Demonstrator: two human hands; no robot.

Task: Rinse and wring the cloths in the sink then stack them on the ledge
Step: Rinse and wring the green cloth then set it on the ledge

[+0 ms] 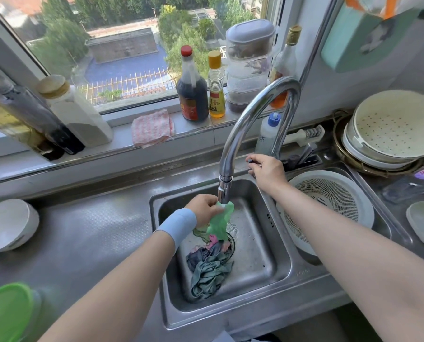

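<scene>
Lying crumpled in the sink (267,257), grey cloths (211,270) sit below the left hand (203,208), which pinches a green cloth (222,223) under the running tap (255,107). The right hand (267,172) grips the handle (251,160); a pink cloth (153,128) lies on the ledge (196,130).

Green cloth (220,223) hangs over sink (260,262); grey-blue cloths (209,272) (crumpled) lie inside; pink cloth (153,128) on ledge (198,130).
</scene>
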